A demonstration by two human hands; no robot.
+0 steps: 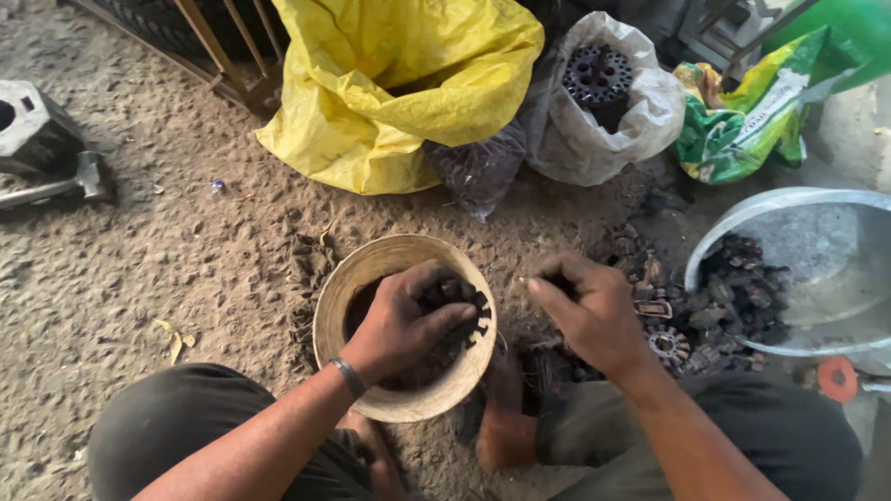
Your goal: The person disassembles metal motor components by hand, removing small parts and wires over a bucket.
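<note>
Dirt floor point(186, 269): left hand point(404, 320) grips dark parts point(455, 297) inside basket point(339, 297).

A rough dirt floor crowded with sacks and scrap

The ground point(167, 250) is packed grey-brown earth, gritty and scattered with small bits and a few dry leaves point(176, 341). A crumpled yellow sack point(371, 93) slumps at the top, beside a white bag point(640, 111) and a green printed bag point(752, 121). Wooden slats point(223, 46) slant behind the sack. A grey metal block point(32, 125) and hammer point(65, 186) lie far left. Daylight is soft and even.
</note>
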